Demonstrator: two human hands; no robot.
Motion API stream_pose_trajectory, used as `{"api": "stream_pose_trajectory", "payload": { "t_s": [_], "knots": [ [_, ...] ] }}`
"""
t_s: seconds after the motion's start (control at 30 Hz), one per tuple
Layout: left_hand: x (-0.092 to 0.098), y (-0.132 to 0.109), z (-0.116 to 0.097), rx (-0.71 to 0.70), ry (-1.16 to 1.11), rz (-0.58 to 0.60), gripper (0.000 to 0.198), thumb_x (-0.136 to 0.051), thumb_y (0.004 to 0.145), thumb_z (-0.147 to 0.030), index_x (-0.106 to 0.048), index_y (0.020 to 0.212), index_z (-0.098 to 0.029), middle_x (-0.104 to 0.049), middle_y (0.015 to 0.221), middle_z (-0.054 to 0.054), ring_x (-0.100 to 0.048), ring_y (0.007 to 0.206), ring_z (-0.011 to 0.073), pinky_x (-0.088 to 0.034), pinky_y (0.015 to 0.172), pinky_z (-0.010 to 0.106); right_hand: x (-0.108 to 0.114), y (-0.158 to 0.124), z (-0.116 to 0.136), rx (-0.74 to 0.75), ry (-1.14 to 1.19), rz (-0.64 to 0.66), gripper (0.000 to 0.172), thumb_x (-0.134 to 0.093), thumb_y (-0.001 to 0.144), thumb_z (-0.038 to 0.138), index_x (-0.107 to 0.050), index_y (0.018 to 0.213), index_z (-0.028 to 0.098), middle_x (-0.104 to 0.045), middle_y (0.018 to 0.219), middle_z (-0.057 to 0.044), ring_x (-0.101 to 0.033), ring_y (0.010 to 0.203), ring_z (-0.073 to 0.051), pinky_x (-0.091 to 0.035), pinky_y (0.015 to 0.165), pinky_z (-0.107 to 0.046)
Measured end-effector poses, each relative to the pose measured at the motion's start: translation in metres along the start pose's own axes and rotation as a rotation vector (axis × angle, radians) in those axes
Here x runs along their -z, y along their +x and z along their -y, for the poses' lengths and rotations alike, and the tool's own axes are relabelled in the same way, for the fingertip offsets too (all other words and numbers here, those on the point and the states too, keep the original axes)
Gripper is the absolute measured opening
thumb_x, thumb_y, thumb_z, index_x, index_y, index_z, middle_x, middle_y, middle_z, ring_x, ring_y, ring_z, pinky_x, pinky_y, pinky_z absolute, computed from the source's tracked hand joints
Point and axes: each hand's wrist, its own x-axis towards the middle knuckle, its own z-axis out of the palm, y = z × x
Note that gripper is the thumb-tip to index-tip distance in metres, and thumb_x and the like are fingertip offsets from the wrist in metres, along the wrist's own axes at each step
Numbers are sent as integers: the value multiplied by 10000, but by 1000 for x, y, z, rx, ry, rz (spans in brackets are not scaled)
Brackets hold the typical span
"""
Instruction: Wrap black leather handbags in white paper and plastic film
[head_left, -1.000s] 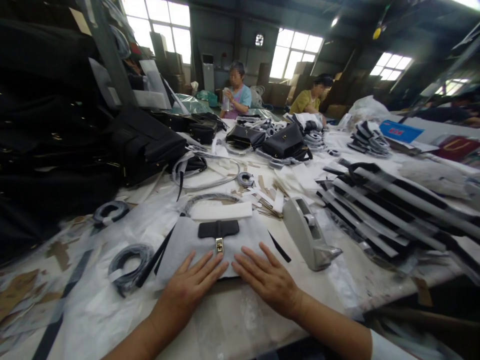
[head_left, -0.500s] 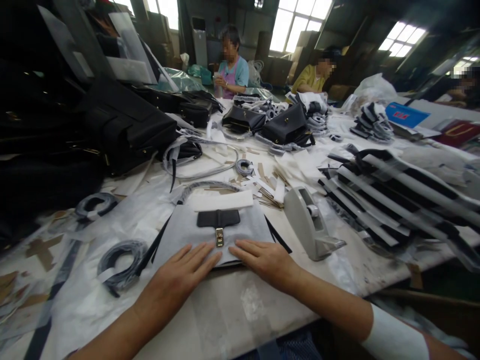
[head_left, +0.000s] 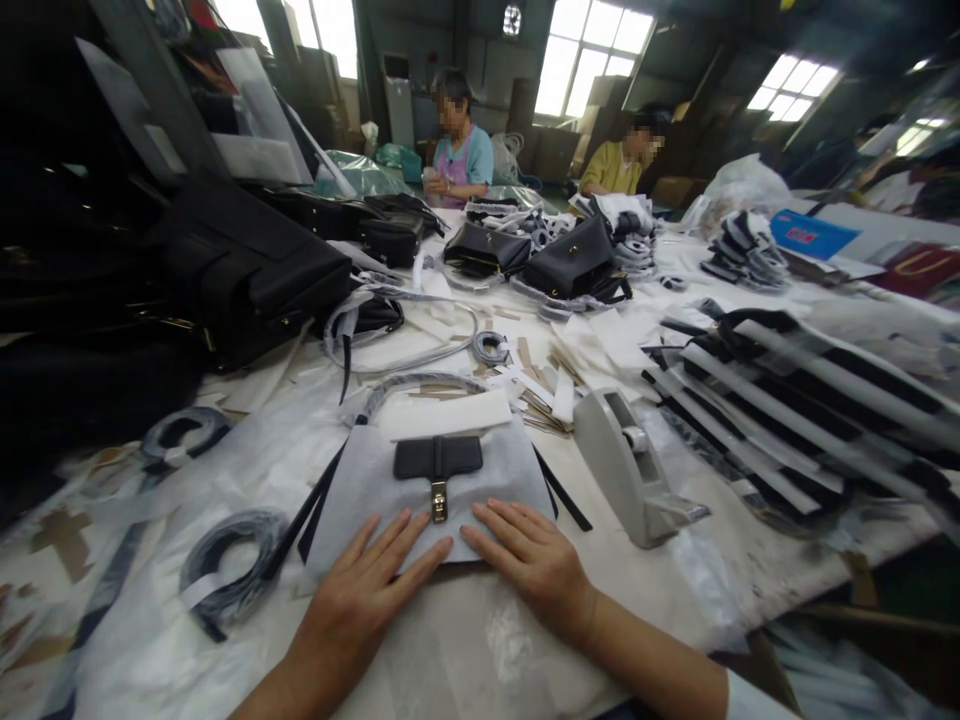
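A handbag wrapped in grey paper [head_left: 390,480] lies flat on the table in front of me, its black flap and gold clasp [head_left: 439,500] left bare. My left hand [head_left: 371,590] lies open and flat on the wrap's near edge, left of the clasp. My right hand [head_left: 529,560] lies open and flat on the near edge to the right of it. The fingertips of both hands almost meet below the clasp. A wrapped handle [head_left: 420,385] arches behind the bag.
A grey tape dispenser [head_left: 626,465] stands just right of the bag. A coiled strap [head_left: 225,565] lies to the left. Black bags [head_left: 240,270] pile up at the left, wrapped straps [head_left: 810,390] at the right. Two people sit at the far end.
Both hands stayed flat on the wrapped bag's near edge, sliding slightly. The view shifted as my head moved.
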Motion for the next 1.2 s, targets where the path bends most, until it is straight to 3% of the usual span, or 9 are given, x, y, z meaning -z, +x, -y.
{"api": "stream_pose_trajectory", "payload": {
  "t_s": [0.17, 0.3, 0.47, 0.57, 0.7, 0.87, 1.03, 1.13, 1.2],
  "knots": [
    [-3, 1, -4, 17, 27, -38, 551, -234, 994, -75, -361, 1481, -297, -540, 1432, 69, -544, 1278, 240, -486, 987, 458, 36, 23, -6, -116, 252, 161, 403, -590, 942, 355, -585, 1318, 211, -648, 1304, -81, -639, 1157, -254, -534, 987, -390],
    [-4, 1, -4, 35, 23, -37, 549, -254, 996, -82, -353, 1482, -316, -537, 1435, 61, -540, 1282, 240, -495, 987, 459, 56, 69, -38, -273, 342, 82, 276, -493, 999, 284, -633, 1225, 211, -723, 1144, -70, -687, 1038, -185, -547, 920, -291],
    [-4, 1, -5, 57, -12, -14, 553, -263, 996, -86, -350, 1485, -327, -530, 1442, 58, -540, 1284, 248, -498, 994, 468, 39, 112, -47, -35, 313, 247, 316, -544, 969, 233, -607, 1276, 192, -660, 1267, -91, -594, 1206, -202, -473, 1043, -332],
    [-5, 1, -8, 65, -29, -15, 539, -283, 997, -99, -347, 1490, -307, -543, 1428, 82, -555, 1268, 263, -501, 987, 490, 26, 100, -26, 34, 291, 303, 400, -513, 985, 284, -531, 1372, 181, -543, 1424, -98, -422, 1380, -230, -342, 1160, -414],
    [-5, 0, -13, 96, -88, 1, 563, -355, 977, -88, -332, 1497, -302, -518, 1448, 90, -534, 1291, 270, -484, 1008, 508, 14, 71, -6, -54, 199, 341, 537, -496, 982, 372, -377, 1491, 249, -308, 1584, -78, -215, 1477, -288, -215, 1193, -543],
    [19, 8, -6, 253, -359, 40, 570, -525, 936, -226, -369, 1482, -277, -529, 1441, 59, -535, 1291, 258, -456, 1058, 475, 9, 64, -6, -81, 144, 360, 562, -459, 990, 367, -319, 1519, 240, -257, 1601, -92, -188, 1484, -282, -195, 1193, -546],
    [36, 30, 9, 540, -470, 79, 349, -376, 1017, -352, -685, 1167, -287, -744, 1115, -9, -715, 993, 195, -581, 801, 286, 11, 66, -5, -82, 124, 339, 612, -478, 980, 374, -280, 1534, 206, -238, 1603, -116, -174, 1488, -275, -173, 1201, -533],
    [27, 34, 11, 504, -398, 84, 285, -488, 976, -318, -678, 1172, -238, -699, 1220, 59, -678, 1083, 243, -571, 850, 347, 11, 64, -4, -100, 123, 322, 647, -495, 970, 402, -267, 1537, 194, -227, 1605, -124, -159, 1492, -275, -171, 1202, -535],
    [17, 30, 11, 341, -349, 73, 343, -485, 980, -252, -583, 1308, -255, -582, 1391, 62, -551, 1273, 258, -486, 1011, 449, 9, 62, -3, -119, 121, 310, 668, -504, 963, 420, -261, 1539, 185, -223, 1605, -131, -154, 1492, -281, -168, 1201, -541]
  ]
}}
